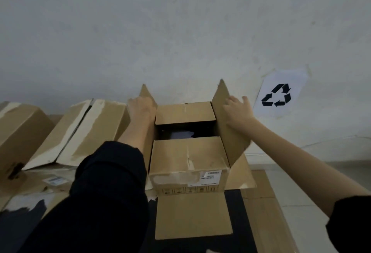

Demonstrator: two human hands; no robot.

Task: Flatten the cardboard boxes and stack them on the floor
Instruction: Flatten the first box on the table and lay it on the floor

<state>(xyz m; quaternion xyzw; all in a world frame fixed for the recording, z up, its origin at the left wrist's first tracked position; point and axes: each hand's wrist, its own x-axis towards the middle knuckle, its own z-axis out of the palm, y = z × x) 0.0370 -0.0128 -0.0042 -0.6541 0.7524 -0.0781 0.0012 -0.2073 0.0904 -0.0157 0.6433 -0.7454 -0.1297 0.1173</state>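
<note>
A brown cardboard box [188, 156] stands in front of me on flattened cardboard [261, 188], its two long top flaps raised. My left hand [140, 108] grips the left flap near its top edge. My right hand [236, 110] holds the right flap [230, 132], fingers over its edge. The two short flaps lie nearly level, leaving a dark gap where something pale shows inside. A lower flap [192, 214] sticks out toward me on the floor. Two more boxes lie at the left: a tilted one with torn tape [80, 132] and another [22, 132] at the far left.
A grey wall [180, 31] rises close behind the boxes. A paper sheet with a black recycling symbol [278, 95] is taped to it at the right. Pale floor tiles [313, 202] show at the right. A dark sheet [236, 212] lies under the near flap.
</note>
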